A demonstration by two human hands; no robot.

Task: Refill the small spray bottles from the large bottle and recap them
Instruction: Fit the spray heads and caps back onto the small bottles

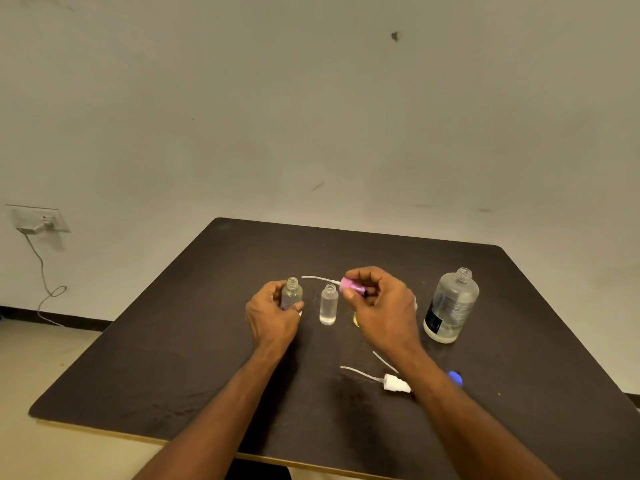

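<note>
Pink sprayer (352, 286) pinched in my right hand (381, 306), tube lying sideways, tip toward left | left hand (273, 313) grips open small bottle (292, 294), upright, just beside tube tip

Two bare forearms reach in from the bottom edge, each ending in a bare hand: the left hand (273, 315) and the right hand (381, 306). No sleeve shows on either arm up to the frame edge. Wrists and fingers (360, 273) carry no watch, ring, band or glove. The nails look short and plain.
</note>
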